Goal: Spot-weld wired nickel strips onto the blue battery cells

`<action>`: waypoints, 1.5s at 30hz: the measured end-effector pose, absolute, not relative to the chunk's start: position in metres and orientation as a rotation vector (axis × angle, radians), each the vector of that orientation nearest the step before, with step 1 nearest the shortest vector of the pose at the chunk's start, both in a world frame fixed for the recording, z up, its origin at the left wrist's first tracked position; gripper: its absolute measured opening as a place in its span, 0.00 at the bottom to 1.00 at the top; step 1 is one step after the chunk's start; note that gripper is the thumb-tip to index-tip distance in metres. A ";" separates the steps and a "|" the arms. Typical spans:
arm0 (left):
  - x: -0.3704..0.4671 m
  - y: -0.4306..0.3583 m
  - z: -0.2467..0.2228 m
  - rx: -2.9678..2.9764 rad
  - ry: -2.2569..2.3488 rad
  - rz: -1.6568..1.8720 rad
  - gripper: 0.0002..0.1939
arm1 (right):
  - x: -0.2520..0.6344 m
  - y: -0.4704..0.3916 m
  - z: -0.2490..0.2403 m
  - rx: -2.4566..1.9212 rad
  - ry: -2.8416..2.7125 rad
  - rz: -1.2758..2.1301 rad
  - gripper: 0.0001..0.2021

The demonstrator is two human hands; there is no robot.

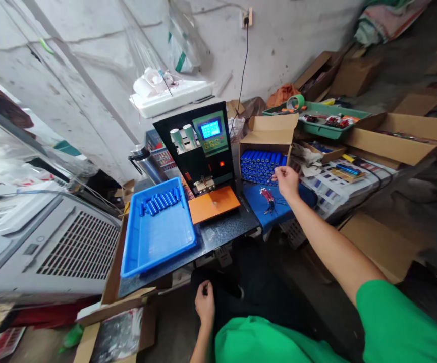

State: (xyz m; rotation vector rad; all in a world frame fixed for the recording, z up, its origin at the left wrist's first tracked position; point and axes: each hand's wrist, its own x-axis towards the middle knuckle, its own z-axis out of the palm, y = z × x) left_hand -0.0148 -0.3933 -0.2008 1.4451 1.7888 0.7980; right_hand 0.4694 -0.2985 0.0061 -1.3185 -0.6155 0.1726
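The right hand (288, 182) is bunched (grip too small to read) beside a carton (273, 137) of batteries (260, 164), near wires (267, 195). The left hand (205, 303) curls over the lap (252, 287). Loose batteries (160, 201) lie toward the blue tray (161, 237)'s far edge, at the worktop (224, 233)'s left.

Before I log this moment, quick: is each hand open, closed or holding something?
Left hand: loosely curled; cannot tell whether it holds anything.
Right hand: pinched closed beside the cardboard box; anything held is too small to identify.

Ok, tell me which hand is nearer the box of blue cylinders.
Right. The right hand is by the near right corner of the box; the left hand is farther off, down at the lap.
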 end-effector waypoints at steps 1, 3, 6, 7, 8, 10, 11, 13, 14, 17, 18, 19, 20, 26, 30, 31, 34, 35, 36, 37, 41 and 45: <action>-0.015 -0.394 -0.200 1.436 1.776 0.833 0.30 | 0.469 -0.298 0.006 -1.310 -0.615 0.157 0.14; -0.015 -0.394 -0.200 1.425 1.755 0.877 0.31 | 0.470 -0.298 0.006 -1.296 -0.599 0.119 0.14; -0.015 -0.396 -0.201 1.433 1.736 0.891 0.31 | 0.471 -0.300 0.005 -1.312 -0.614 0.123 0.15; -0.015 -0.397 -0.201 1.437 1.734 0.893 0.31 | 0.470 -0.301 0.005 -1.318 -0.628 0.137 0.15; -0.016 -0.397 -0.201 1.442 1.733 0.896 0.31 | 0.470 -0.303 0.005 -1.317 -0.631 0.140 0.16; -0.016 -0.398 -0.201 1.448 1.733 0.903 0.31 | 0.469 -0.306 0.006 -1.294 -0.606 0.105 0.16; -0.016 -0.398 -0.201 1.451 1.732 0.901 0.31 | 0.468 -0.307 0.006 -1.279 -0.591 0.092 0.16; -0.016 -0.398 -0.200 1.456 1.732 0.898 0.31 | 0.467 -0.308 0.007 -1.259 -0.577 0.112 0.17; -0.016 -0.398 -0.199 1.459 1.730 0.902 0.31 | 0.466 -0.308 0.008 -1.250 -0.573 0.140 0.17; -0.017 -0.399 -0.196 1.469 1.721 0.930 0.31 | 0.463 -0.310 0.010 -1.211 -0.543 0.209 0.17; -0.016 -0.401 -0.195 1.475 1.712 0.935 0.30 | 0.461 -0.312 0.011 -1.189 -0.529 0.225 0.18; -0.014 -0.403 -0.192 1.486 1.694 0.933 0.30 | 0.458 -0.314 0.012 -1.165 -0.519 0.249 0.18; -0.011 -0.405 -0.188 1.503 1.665 0.926 0.30 | 0.454 -0.317 0.014 -1.139 -0.516 0.285 0.19; 0.042 -0.416 -0.108 1.702 1.310 1.014 0.20 | 0.403 -0.347 0.023 -1.046 -0.533 0.579 0.20; 0.094 -0.407 -0.024 1.821 1.045 1.153 0.13 | 0.360 -0.371 0.025 -1.031 -0.599 0.685 0.19; 0.105 -0.402 -0.008 1.827 1.015 1.187 0.12 | 0.350 -0.377 0.025 -1.032 -0.616 0.704 0.18; 0.134 -0.388 0.020 1.778 0.987 1.156 0.12 | 0.324 -0.388 0.024 -1.044 -0.638 0.748 0.18; 0.140 -0.385 0.022 1.739 0.987 1.126 0.13 | 0.317 -0.390 0.024 -1.048 -0.637 0.762 0.18; 0.146 -0.382 0.023 1.688 0.988 1.090 0.14 | 0.311 -0.392 0.023 -1.052 -0.636 0.777 0.18; 0.150 -0.381 0.021 1.633 0.992 1.060 0.15 | 0.305 -0.394 0.023 -1.054 -0.635 0.793 0.18; 0.154 -0.381 0.013 1.484 1.024 1.007 0.14 | 0.290 -0.396 0.020 -1.059 -0.637 0.856 0.20; 0.147 -0.381 0.010 1.396 1.007 1.015 0.14 | 0.284 -0.396 0.012 -1.053 -0.628 0.901 0.20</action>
